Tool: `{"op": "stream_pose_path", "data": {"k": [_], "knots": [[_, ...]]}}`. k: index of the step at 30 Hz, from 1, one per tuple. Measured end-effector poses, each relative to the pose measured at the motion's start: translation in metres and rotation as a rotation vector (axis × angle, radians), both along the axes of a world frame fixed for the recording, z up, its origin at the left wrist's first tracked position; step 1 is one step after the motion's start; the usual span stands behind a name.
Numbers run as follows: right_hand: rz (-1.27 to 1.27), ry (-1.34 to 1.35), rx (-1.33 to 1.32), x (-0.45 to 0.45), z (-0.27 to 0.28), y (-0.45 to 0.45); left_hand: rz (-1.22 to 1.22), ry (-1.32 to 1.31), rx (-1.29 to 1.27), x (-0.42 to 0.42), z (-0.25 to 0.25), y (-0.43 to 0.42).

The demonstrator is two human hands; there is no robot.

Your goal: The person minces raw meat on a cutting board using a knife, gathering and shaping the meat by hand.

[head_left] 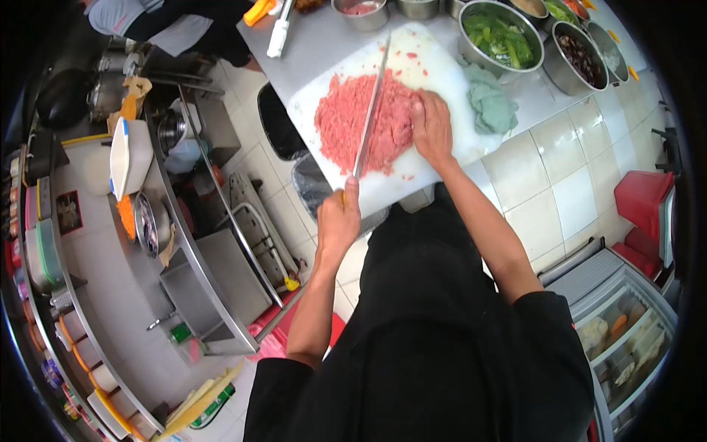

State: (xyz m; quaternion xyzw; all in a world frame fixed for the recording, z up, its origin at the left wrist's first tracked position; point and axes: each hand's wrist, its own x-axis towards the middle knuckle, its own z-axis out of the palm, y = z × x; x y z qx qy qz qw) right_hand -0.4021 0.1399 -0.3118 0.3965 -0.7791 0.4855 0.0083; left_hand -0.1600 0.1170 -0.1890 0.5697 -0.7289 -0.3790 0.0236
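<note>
A mound of minced meat (335,121) is spread over a white cutting board (449,55). My left hand (339,221) is closed around the handle of a long knife (374,96). Its blade lies across the mince and points toward the far edge of the board. At the right side of the mound, my right hand (433,127) rests with its fingers stretched out against the meat. A crumpled green cloth (489,99) lies on the board's right side, close to my right hand. Small scraps of meat are scattered around the mound.
Metal bowls stand beyond the board, one with cut green vegetables (501,40), another with dark pieces (582,55). A white-handled tool (279,35) lies at the table's far left. A black bin (276,121) stands below. Another person (173,29) is at the upper left.
</note>
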Motion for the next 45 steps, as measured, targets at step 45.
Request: {"op": "stream_pose_path", "data": {"k": [45], "knots": [[0.022, -0.013, -0.007, -0.001, -0.002, -0.005, 0.19, 0.323, -0.135, 0.003, -0.014, 0.006]]}}
